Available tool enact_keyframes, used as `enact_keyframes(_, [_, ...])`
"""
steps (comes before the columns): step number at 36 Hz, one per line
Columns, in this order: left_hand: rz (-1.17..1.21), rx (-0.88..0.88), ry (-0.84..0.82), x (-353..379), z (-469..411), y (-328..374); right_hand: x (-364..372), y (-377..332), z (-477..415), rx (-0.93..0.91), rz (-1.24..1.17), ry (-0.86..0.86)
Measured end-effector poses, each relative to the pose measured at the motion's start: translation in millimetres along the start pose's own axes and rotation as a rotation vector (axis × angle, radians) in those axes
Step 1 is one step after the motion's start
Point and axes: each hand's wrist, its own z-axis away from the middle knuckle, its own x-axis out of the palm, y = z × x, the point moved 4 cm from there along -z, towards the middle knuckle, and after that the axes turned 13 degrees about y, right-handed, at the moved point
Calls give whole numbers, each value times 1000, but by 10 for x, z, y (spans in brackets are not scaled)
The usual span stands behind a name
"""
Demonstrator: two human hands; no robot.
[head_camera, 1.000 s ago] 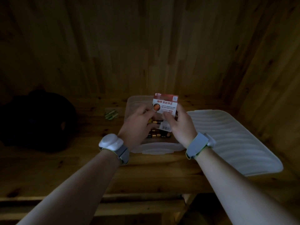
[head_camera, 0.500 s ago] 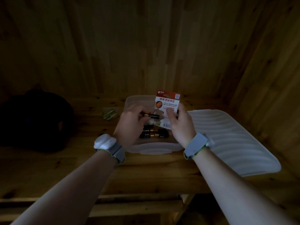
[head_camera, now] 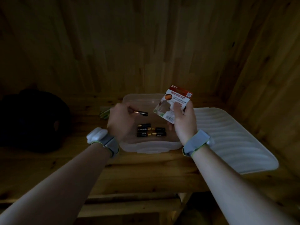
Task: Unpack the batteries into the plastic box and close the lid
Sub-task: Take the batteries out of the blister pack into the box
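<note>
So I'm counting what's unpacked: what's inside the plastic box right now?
Black-and-gold batteries lie on the floor of the plastic box, in roughly two rows; the exact count is unclear. The left hand covers the box's left part, so anything there is hidden.

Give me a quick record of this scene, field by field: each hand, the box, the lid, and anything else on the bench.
left hand: holds one battery over the box
right hand: holds the battery pack
plastic box: open, several batteries lying inside
lid: off, lying on the bench right of the box
bench: wooden
other: dark object at far left; greenish item behind the left hand, too dim to identify
</note>
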Motion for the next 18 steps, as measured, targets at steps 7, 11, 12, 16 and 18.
enact_keyframes(7, [-68, 72, -106, 75, -70, 151, 6, -6, -5, 1, -9, 6])
enact_keyframes(11, [-118, 101, -215, 184, -67, 246, -4, -12, -14, 19, -42, 24])
enact_keyframes(12, [-120, 107, -241, 215, -61, 262, -5, -6, -21, 28, -49, 28])
enact_keyframes(16, [-71, 122, -280, 307, -62, 297, -17, 1, -33, 61, -74, 39])
enact_keyframes(18, [-58, 126, -304, 360, -48, 323, -18, 6, -29, 58, -82, 39])
